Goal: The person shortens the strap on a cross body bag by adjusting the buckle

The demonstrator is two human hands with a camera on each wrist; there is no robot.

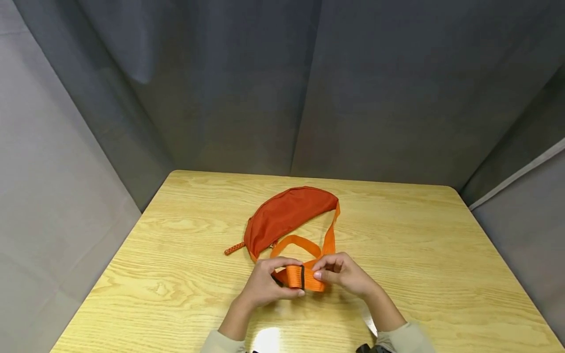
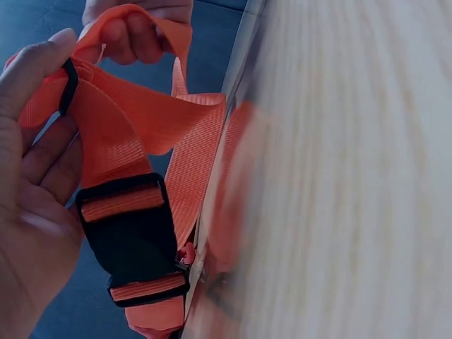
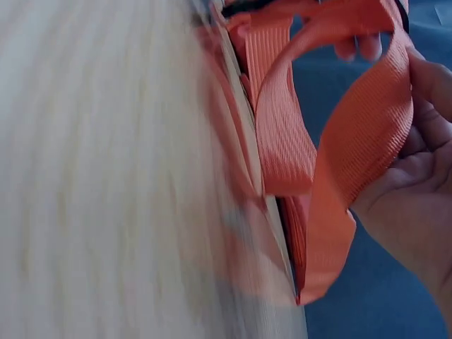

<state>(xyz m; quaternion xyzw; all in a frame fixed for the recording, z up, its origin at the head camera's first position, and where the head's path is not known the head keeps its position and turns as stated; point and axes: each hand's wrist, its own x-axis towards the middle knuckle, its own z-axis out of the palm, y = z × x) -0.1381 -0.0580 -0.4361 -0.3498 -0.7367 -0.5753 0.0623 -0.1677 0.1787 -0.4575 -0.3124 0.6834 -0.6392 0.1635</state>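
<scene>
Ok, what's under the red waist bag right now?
The red waist bag lies on the wood-grain table, whose surface shows around its edges. The bag's underside and the patch of table it covers are hidden, so I can't tell what's there.

A light wood-grain desk with rounded far corners carries a red half-moon waist bag, its curved side just short of the far edge, roughly midway between left and right edges. Its patterned tab points toward the left edge; its orange webbing strap extends nearward.
</scene>
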